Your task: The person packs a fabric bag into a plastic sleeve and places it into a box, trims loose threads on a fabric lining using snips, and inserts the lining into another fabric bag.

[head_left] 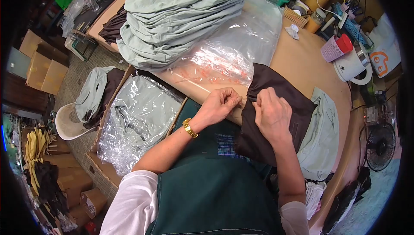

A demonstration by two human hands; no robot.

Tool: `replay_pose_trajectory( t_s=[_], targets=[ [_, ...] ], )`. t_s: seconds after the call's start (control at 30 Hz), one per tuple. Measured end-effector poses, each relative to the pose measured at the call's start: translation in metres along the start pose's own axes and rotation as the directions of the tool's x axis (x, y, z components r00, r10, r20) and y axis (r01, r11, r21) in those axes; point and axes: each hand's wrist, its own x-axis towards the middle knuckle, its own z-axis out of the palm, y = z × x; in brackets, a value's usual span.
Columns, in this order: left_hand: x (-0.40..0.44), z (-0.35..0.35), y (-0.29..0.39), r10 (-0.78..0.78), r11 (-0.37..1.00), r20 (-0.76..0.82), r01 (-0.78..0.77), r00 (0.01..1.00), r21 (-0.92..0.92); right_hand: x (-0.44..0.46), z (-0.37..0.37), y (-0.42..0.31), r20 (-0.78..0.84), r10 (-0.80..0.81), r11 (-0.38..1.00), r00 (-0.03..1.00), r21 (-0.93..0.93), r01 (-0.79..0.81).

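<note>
Fingers of the left hand (222, 104) bent inward, thumb and fingertips drawn close together beside the left edge of a dark brown, smooth cloth piece (256, 133). Whether they pinch anything, such as a thread or the cloth edge, cannot be told. Right hand (274, 113) lies over the upper part of the same piece, fingers curled, thumb bent toward them; what is caught between them is hidden. The two hands are near each other, apart.

Brown piece lies across the near edge of a tan-topped table (304, 67), its lower part hanging toward the wearer's lap. Just right of it, a pale grey-green, folded cloth (321, 142). Left wrist carries a gold-coloured metal watch (189, 128); the wearer has a dark green apron (215, 196) over white sleeves.

Farther out, a large clear plastic sheet with orange marks (258, 32) covers part of the tabletop. At its left, a tall pile of pale grey-green cloth pieces (181, 19). Left of the wearer, an open brown cardboard box (101, 166) holds a clear, crinkled plastic bag (138, 118) with grey-green cloth inside. Beyond the box, a white plastic chair (69, 123) bears grey-green and brown cloth. Far right, a black round fan (380, 146).
</note>
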Motion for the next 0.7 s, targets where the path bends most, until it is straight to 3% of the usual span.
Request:
replay_pose_trajectory(
  t_s=[0.13,0.27,0.33,0.4,0.47,0.5,0.53,0.6,0.63,0.67,0.7],
  targets=[
    [0.0,0.0,-0.001,-0.05,0.999,-0.025,0.049,0.998,-0.022,0.001,-0.015,-0.008,0.009,0.077,0.996,0.997,0.051,-0.078],
    [-0.001,0.001,-0.001,-0.006,0.993,0.068,0.014,0.998,-0.121,-0.004,0.004,-0.001,-0.009,0.029,0.996,1.0,0.081,-0.028],
    [-0.004,-0.002,0.0,-0.037,0.985,0.052,0.045,0.998,-0.167,-0.007,0.008,0.008,-0.126,0.107,0.976,0.986,0.204,-0.08],
    [-0.009,-0.008,0.002,-0.066,0.975,0.035,0.072,0.997,-0.21,-0.014,0.001,0.016,-0.173,0.319,0.93,0.932,0.246,-0.273],
    [-0.014,-0.014,0.005,-0.113,0.771,-0.013,0.079,0.994,-0.632,-0.028,0.002,0.041,-0.222,0.392,0.92,0.893,0.066,-0.387],
    [-0.013,-0.028,-0.013,-0.044,0.745,0.106,0.104,0.993,-0.659,-0.039,0.011,0.062,-0.198,0.43,0.9,0.881,0.015,-0.435],
    [-0.014,-0.035,-0.013,-0.046,0.745,0.113,0.109,0.993,-0.658,-0.051,0.024,0.084,-0.176,0.471,0.874,0.864,-0.038,-0.484],
    [-0.012,-0.04,-0.013,-0.132,0.918,0.026,0.132,0.991,-0.374,-0.055,0.035,0.109,-0.181,0.485,0.868,0.855,-0.021,-0.497],
    [-0.011,-0.025,0.004,-0.141,0.947,-0.093,0.107,0.986,-0.302,-0.05,0.037,0.115,-0.165,0.463,0.883,0.871,-0.005,-0.47],
    [-0.008,-0.013,0.01,-0.145,0.947,-0.084,0.114,0.986,-0.3,-0.046,0.038,0.119,-0.147,0.441,0.896,0.885,0.013,-0.444],
    [-0.004,0.0,0.015,-0.094,0.981,-0.07,0.081,0.993,-0.174,-0.04,0.039,0.118,-0.149,0.429,0.901,0.891,-0.003,-0.434]
  ],
)
